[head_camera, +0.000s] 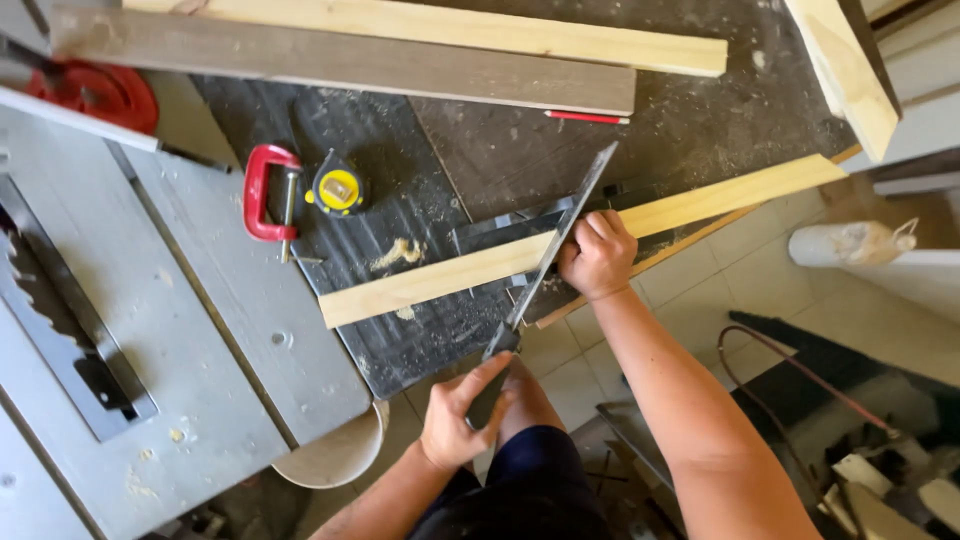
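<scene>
Currently the square (555, 240) lies across the wood strip (440, 275) on the workbench (700, 120); right hand (597, 255) presses both, fingers curled together; left hand (462, 415) pinches its handle — aligned, strip uncut, no mark visible.

Sawdusty workbench (690, 120) under wood strip (440, 278)

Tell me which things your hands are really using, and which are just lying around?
In use: left hand grips the metal square, right hand presses the wood strip under it.

Lying about: red clamp, yellow tape measure, red pencil, saw blade, spare boards.
</scene>
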